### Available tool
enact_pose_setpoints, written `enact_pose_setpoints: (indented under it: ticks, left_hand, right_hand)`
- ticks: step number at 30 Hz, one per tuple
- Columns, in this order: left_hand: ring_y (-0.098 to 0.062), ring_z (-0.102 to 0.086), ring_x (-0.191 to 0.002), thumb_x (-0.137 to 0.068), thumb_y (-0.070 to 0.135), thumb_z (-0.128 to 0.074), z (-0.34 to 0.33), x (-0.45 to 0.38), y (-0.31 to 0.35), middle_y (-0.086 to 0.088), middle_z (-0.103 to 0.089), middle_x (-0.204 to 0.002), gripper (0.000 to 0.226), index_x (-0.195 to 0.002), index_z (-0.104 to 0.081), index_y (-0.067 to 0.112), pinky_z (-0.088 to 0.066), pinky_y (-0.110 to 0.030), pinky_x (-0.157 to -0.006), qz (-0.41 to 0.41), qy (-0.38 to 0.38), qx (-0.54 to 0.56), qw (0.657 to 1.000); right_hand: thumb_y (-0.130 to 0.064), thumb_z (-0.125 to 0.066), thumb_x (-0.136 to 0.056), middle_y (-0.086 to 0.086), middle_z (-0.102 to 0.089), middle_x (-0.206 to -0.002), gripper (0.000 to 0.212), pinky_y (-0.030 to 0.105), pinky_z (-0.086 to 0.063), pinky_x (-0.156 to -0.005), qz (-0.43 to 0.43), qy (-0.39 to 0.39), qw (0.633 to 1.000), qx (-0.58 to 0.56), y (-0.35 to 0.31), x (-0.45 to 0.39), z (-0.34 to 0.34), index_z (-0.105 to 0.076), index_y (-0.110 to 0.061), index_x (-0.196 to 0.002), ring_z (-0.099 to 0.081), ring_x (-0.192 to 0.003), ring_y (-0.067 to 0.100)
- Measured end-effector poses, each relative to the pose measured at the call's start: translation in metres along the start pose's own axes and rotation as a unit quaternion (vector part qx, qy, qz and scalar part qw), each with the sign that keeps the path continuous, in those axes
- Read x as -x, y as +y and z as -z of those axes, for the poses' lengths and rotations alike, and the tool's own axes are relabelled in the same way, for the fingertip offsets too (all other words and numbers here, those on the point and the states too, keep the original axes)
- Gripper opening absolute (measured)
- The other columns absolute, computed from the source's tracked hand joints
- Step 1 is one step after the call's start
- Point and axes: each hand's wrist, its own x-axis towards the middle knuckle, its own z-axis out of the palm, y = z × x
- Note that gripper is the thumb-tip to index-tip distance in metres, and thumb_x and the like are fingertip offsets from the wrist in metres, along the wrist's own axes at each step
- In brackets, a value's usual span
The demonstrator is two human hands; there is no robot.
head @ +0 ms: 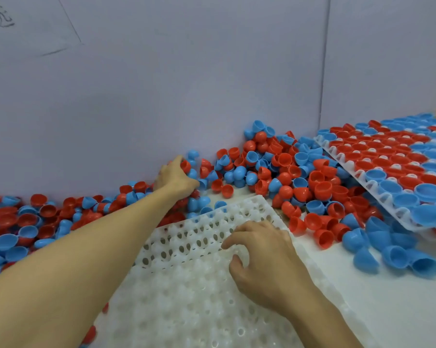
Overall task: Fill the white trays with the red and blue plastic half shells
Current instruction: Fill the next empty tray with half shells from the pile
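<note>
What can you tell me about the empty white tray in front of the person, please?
The empty white tray looks like translucent white plastic, a grid of round pockets with small holes and raised bumps between them. No shell sits in any visible pocket. It lies close before the person, its far edge lifted onto the loose red and blue half shells. The right hand rests on it, fingers curled.

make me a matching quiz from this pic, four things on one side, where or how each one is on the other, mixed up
Things:
1. left hand
2. right hand
3. empty white tray
4. filled tray

Places or states:
A. at the right, packed with red and blue shells
B. reaching into the loose shells by the wall
C. resting on the empty tray
D. in front of the person, holes bare

Pairs: 1-B, 2-C, 3-D, 4-A
</note>
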Motion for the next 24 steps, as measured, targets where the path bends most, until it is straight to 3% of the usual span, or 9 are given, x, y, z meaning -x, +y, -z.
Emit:
enact_pose_setpoints:
  ticks: [3, 5, 8, 11, 14, 17, 19, 22, 24]
  left_hand:
    - [-0.028, -0.064, -0.079, -0.077, 0.025, -0.079, 0.012, -0.002, -0.014, -0.008, -0.070, -0.098, 0.039, -0.084, -0.040, 0.026, -0.047, -0.033, -0.064, 0.058, -0.009, 0.206, 0.977]
    - [-0.027, -0.066, -0.070, -0.082, 0.020, -0.074, 0.023, -0.002, -0.019, -0.013, -0.074, -0.094, 0.033, -0.089, -0.042, 0.025, -0.045, -0.031, -0.056, 0.099, -0.032, 0.346, 0.932]
    - [-0.020, -0.058, -0.045, -0.089, 0.024, -0.069, 0.047, 0.004, -0.027, -0.009, -0.070, -0.075, 0.019, -0.102, -0.061, 0.011, -0.043, -0.025, -0.040, 0.155, -0.041, 0.441, 0.883]
    - [-0.013, -0.057, -0.043, -0.095, 0.028, -0.065, 0.066, 0.008, -0.036, -0.001, -0.067, -0.065, 0.020, -0.080, -0.066, 0.014, -0.045, -0.020, -0.040, 0.201, -0.050, 0.541, 0.815]
    - [-0.014, -0.059, -0.044, -0.098, 0.034, -0.062, 0.081, 0.008, -0.056, -0.005, -0.067, -0.072, 0.024, -0.085, -0.070, 0.015, -0.046, -0.019, -0.038, 0.232, -0.032, 0.574, 0.784]
    - [-0.015, -0.066, -0.052, -0.096, 0.030, -0.065, 0.088, 0.007, -0.082, -0.005, -0.075, -0.086, 0.019, -0.099, -0.071, 0.011, -0.046, -0.021, -0.040, 0.250, 0.021, 0.509, 0.824]
    - [-0.025, -0.070, -0.075, -0.090, 0.025, -0.071, 0.090, 0.004, -0.098, -0.013, -0.074, -0.106, 0.035, -0.120, -0.064, 0.009, -0.055, -0.034, -0.057, 0.254, 0.072, 0.429, 0.864]
    - [-0.032, -0.067, -0.094, -0.084, 0.024, -0.075, 0.097, 0.003, -0.110, -0.018, -0.069, -0.116, 0.047, -0.127, -0.059, 0.011, -0.057, -0.041, -0.075, 0.233, 0.121, 0.287, 0.921]
    - [-0.033, -0.066, -0.102, -0.085, 0.023, -0.075, 0.103, 0.001, -0.112, -0.016, -0.066, -0.119, 0.049, -0.128, -0.056, 0.012, -0.058, -0.038, -0.070, 0.211, 0.124, 0.256, 0.935]
  right_hand:
    - [-0.030, -0.052, -0.089, -0.025, -0.052, -0.121, 0.030, 0.029, -0.019, -0.106, -0.004, -0.006, 1.000, 0.001, -0.001, 0.000, 0.001, -0.066, -0.039, -0.115, -0.035, -0.121, 0.000]
    - [-0.031, -0.052, -0.090, -0.026, -0.052, -0.121, 0.029, 0.029, -0.019, -0.106, -0.007, -0.008, 1.000, 0.000, -0.001, -0.001, 0.002, -0.065, -0.040, -0.114, -0.035, -0.121, -0.001]
    - [-0.031, -0.053, -0.090, -0.027, -0.052, -0.122, 0.028, 0.029, -0.020, -0.107, -0.010, -0.013, 1.000, 0.000, -0.003, -0.001, 0.003, -0.066, -0.041, -0.113, -0.035, -0.121, -0.002]
    - [-0.030, -0.054, -0.090, -0.028, -0.052, -0.123, 0.027, 0.030, -0.020, -0.108, -0.019, -0.018, 1.000, 0.003, -0.002, -0.001, 0.004, -0.066, -0.041, -0.112, -0.035, -0.123, -0.004]
    - [-0.031, -0.054, -0.090, -0.029, -0.052, -0.123, 0.027, 0.031, -0.021, -0.109, -0.020, -0.022, 1.000, 0.008, -0.002, 0.000, 0.004, -0.066, -0.042, -0.112, -0.035, -0.123, -0.005]
    - [-0.032, -0.055, -0.089, -0.030, -0.051, -0.122, 0.026, 0.032, -0.021, -0.109, -0.025, -0.025, 0.999, 0.007, -0.004, 0.000, 0.005, -0.065, -0.043, -0.111, -0.035, -0.124, -0.005]
    - [-0.033, -0.055, -0.090, -0.031, -0.050, -0.122, 0.026, 0.032, -0.021, -0.109, -0.026, -0.028, 0.999, 0.008, -0.005, 0.000, 0.005, -0.065, -0.043, -0.111, -0.034, -0.124, -0.005]
    - [-0.033, -0.055, -0.090, -0.033, -0.049, -0.118, 0.026, 0.032, -0.021, -0.109, -0.027, -0.030, 0.999, 0.009, -0.005, 0.000, 0.005, -0.065, -0.044, -0.111, -0.034, -0.123, -0.007]
    - [-0.033, -0.054, -0.090, -0.034, -0.047, -0.114, 0.026, 0.031, -0.022, -0.108, -0.025, -0.030, 0.999, 0.008, -0.005, 0.000, 0.005, -0.065, -0.044, -0.110, -0.035, -0.121, -0.007]
